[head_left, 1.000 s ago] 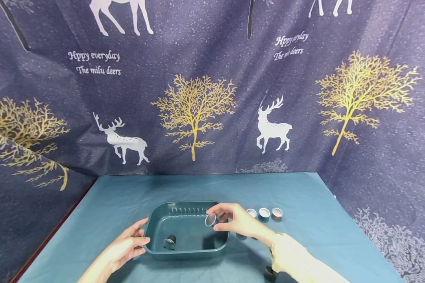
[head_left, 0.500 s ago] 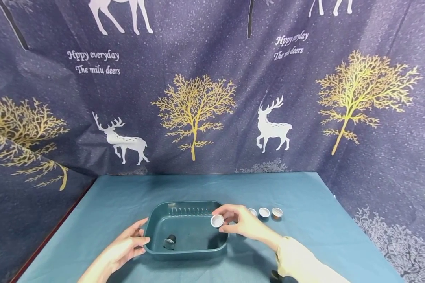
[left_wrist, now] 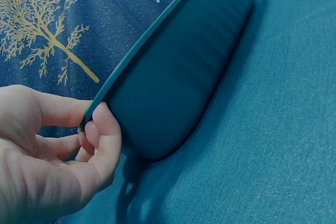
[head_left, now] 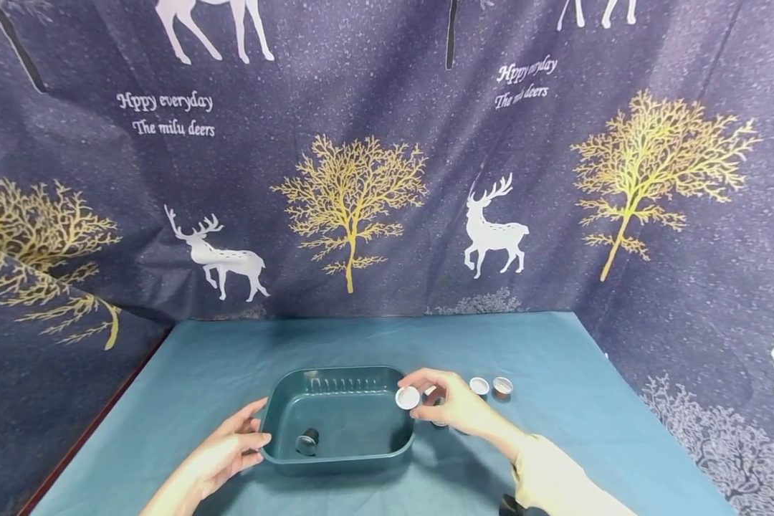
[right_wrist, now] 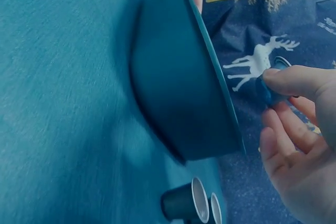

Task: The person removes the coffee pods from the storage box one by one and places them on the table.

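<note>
My right hand (head_left: pixel 454 403) pinches a coffee capsule (head_left: pixel 408 398) between thumb and fingertips at the right rim of a dark green plastic tub (head_left: pixel 348 459). The capsule's pale round lid faces the head camera; its dark blue body (right_wrist: pixel 266 93) shows in the right wrist view. With thumb and fingers, my left hand (left_wrist: pixel 58 156) grips the tub's left rim. Inside the tub, toward the front left, a dark capsule (head_left: pixel 307 442) lies on its side.
Right of the tub, a white-lidded capsule (head_left: pixel 479 388) and an amber one (head_left: pixel 502 388) stand on the blue-green tablecloth (head_left: pixel 555 430). Other capsules (right_wrist: pixel 184 203) stand closer to the tub, partly hidden by my right hand in the head view. A patterned curtain (head_left: pixel 387 215) hangs behind.
My right hand has moved a little to the right with the capsule, from above the tub's inside to its right rim. The capsule's lid has turned up. My left hand stays on the rim.
</note>
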{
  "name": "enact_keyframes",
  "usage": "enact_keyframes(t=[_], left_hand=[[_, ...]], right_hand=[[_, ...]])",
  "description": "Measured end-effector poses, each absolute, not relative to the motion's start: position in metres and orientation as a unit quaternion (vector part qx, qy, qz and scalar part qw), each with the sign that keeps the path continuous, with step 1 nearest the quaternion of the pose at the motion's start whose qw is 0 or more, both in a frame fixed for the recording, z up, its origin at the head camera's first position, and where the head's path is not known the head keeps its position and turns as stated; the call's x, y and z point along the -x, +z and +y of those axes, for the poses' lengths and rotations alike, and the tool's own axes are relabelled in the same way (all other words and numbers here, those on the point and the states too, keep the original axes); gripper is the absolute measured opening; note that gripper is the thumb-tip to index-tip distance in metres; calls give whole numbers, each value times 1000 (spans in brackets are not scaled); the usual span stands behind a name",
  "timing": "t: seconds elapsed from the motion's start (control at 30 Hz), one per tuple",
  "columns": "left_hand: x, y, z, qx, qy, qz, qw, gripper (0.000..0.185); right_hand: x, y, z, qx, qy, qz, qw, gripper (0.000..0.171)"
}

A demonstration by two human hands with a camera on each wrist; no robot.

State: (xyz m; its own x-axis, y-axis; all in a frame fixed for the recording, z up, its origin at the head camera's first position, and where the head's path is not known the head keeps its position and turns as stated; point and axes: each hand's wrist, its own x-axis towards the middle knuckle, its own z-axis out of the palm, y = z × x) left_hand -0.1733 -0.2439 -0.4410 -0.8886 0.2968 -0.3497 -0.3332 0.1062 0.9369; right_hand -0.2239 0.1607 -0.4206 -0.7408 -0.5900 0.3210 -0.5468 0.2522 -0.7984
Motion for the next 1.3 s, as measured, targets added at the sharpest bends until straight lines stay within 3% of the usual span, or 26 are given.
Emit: enact_keyframes(t=[0.67, 1.3], left_hand=[[174, -443, -244, 9, 667, 708, 232, 87], [173, -442, -243, 9, 664, 709, 237, 87]], right_hand=[[218, -427, 193, 314, -537, 782, 37, 44], [218, -442, 238, 302, -530, 792, -39, 41]])
